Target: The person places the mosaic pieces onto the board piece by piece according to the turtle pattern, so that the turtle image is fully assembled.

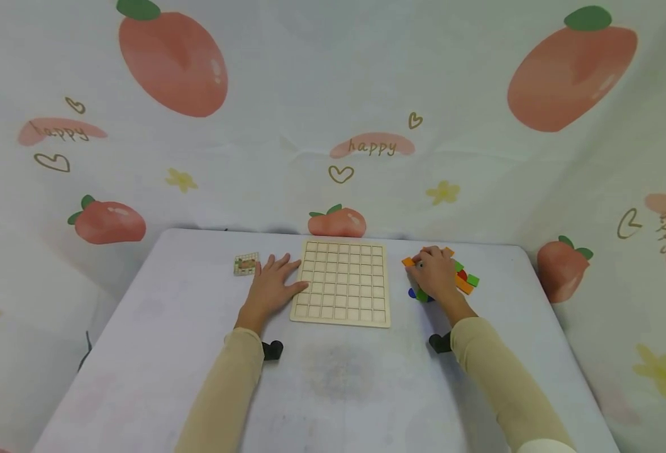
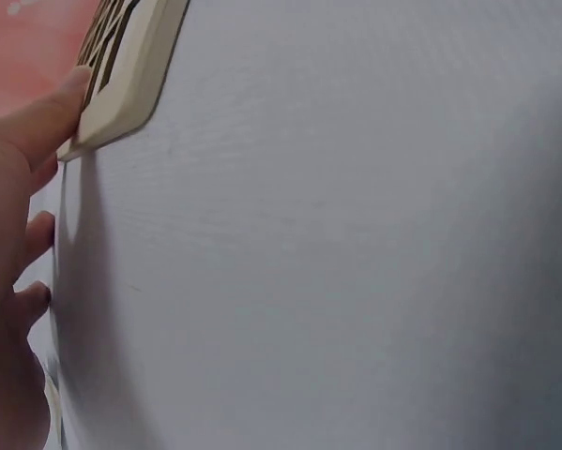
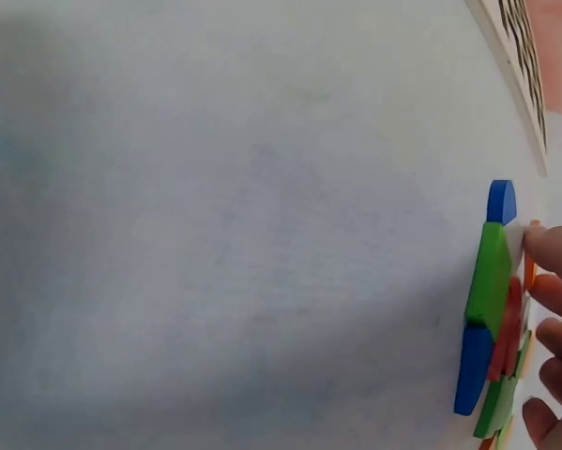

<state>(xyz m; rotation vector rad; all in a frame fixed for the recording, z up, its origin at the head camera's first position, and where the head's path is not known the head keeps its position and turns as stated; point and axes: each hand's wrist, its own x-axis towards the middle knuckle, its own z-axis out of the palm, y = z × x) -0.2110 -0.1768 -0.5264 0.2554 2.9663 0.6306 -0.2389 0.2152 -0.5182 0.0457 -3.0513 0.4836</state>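
Fingers spread, my left hand [image 1: 270, 286] lies at the left edge of a pale wooden board [image 1: 341, 283] marked with a square grid. Its thumb [image 2: 60, 108] touches the board's rim in the left wrist view. Over a group of coloured flat pieces to the board's right is my right hand [image 1: 434, 272], fingers bent downward. Beside its thumb and forefinger shows an orange piece [image 3: 531, 272]; whether they pinch anything cannot be told. A green piece [image 3: 489, 277] and a blue piece [image 3: 473, 370] lie near that hand. The hand hides part of the group.
A small card [image 1: 246, 264] with a printed grid picture lies left of the board, by the left fingertips. Orange, green and red pieces, among them an orange piece [image 1: 464, 285], spread right of the right hand. A patterned cloth [image 1: 287, 113] hangs behind the white table [image 1: 333, 390].
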